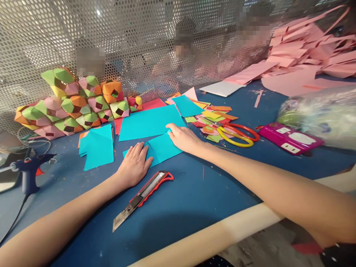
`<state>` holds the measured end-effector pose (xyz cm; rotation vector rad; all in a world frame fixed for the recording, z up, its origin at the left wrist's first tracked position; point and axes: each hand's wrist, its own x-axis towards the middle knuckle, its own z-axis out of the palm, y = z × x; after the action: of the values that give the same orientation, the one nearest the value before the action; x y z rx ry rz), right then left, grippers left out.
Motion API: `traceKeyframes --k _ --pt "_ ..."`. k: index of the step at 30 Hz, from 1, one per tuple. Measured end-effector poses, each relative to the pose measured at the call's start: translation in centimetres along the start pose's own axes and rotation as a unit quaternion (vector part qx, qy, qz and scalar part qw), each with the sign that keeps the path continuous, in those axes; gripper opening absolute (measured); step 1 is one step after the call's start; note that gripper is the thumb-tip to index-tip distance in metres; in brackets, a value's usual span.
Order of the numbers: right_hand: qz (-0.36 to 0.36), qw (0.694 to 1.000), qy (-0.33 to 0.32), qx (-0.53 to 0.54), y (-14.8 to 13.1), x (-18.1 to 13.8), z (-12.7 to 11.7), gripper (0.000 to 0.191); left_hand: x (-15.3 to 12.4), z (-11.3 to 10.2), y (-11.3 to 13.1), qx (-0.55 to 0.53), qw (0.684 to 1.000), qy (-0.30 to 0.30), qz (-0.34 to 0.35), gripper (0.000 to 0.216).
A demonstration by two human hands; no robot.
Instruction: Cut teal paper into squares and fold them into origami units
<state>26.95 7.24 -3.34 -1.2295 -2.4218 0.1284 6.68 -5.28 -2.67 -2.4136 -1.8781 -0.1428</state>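
My left hand [135, 165] lies flat, fingers spread, on the near left part of a teal paper piece [162, 148] on the blue table. My right hand [183, 138] pinches the far corner of that same piece, where it meets a larger teal sheet [147, 124]. A red and black utility knife [143, 194] with its blade out lies just in front of my left hand. Folded teal sheets [97, 148] sit to the left.
Colourful folded paper modules [75, 104] are stacked at the back left. A glue gun [29, 172] stands at far left. Paper scraps [211, 115], scissors [236, 134], a pink power strip [289, 138], a plastic bag [322, 107] and pink paper [300, 55] lie to the right. People sit behind a mesh screen [139, 44].
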Motion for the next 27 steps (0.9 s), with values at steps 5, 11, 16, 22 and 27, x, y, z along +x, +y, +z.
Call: traceKeyframes --k 5,11,16,22,27 --pt "0.025 1.0 0.014 0.007 -0.1 -0.2 -0.4 0.035 0.0 -0.1 -0.1 -0.007 1.0 -0.005 -0.002 0.051" --pt "0.057 0.998 0.028 0.009 0.0 -0.7 -0.5 0.035 0.1 -0.2 -0.2 -0.02 1.0 0.002 -0.007 0.052" --pt "0.026 0.999 0.041 0.014 0.1 -0.9 0.1 0.035 0.0 -0.5 0.1 0.008 1.0 -0.009 -0.008 0.051" --pt "0.003 0.999 0.042 0.01 0.1 -1.1 0.2 0.035 -0.1 -0.8 0.3 0.006 1.0 -0.017 -0.017 0.049" --pt "0.003 0.999 0.037 0.009 0.1 -1.2 -0.1 0.035 0.0 -0.7 0.1 0.006 1.0 -0.021 -0.014 0.049"
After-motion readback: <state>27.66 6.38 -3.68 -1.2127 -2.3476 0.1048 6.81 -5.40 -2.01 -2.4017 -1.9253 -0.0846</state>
